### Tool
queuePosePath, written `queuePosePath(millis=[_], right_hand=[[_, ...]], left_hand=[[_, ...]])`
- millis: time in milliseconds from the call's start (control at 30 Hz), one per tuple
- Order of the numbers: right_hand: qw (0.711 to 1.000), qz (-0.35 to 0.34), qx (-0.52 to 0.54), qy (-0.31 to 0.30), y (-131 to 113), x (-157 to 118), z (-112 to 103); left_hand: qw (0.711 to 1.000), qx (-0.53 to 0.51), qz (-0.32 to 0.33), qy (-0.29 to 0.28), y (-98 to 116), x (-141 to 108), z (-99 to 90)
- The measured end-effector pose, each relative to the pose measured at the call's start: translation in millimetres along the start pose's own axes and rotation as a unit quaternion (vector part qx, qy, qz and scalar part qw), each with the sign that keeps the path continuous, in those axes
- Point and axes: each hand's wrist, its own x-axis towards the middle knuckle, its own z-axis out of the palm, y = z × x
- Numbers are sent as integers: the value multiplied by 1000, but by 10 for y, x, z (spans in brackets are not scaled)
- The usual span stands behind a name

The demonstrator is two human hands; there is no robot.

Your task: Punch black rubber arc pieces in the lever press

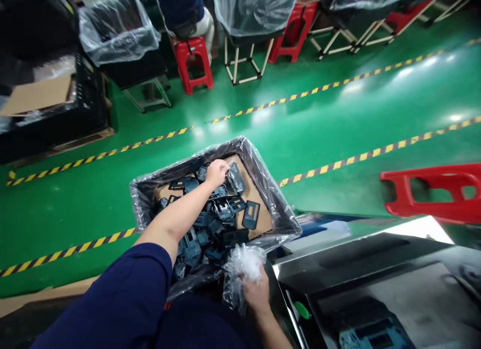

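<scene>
- The left hand point(217, 172) had its fingers curled down against a dark plastic frame point(235, 179), whose long axis tilted toward the far right; whether they gripped it, I cannot tell.
- The right hand point(257, 295) was clenched on crumpled clear film point(244, 266) at the near edge.
- Other frames point(193, 251) lay jumbled on cardboard point(259, 214) in a plastic-lined bin point(244, 149), its liner folded over the rim, seemingly to hold it open.
</scene>
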Motion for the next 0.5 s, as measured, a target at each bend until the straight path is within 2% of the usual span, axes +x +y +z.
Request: queuePosePath(millis=[67,167,300,400,500], right_hand=[[1000,-15,-1,-17,-48,-3,9],[999,-36,-8,-26,-93,-22,-18],[998,-55,-5,-15,-146,-58,-72],[998,-66,7,-19,-218,-84,-109],[996,-80,17,-44,-303,-105,-162]], left_hand=[[1000,-23,-6,-4,57,-99,-206],[998,-51,0,23,180,-294,-513],[991,-22,-61,119,328,-588,-928],[979,-10,-57,195,398,-753,-1225],[962,-30,-85,259,470,-881,-1495]])
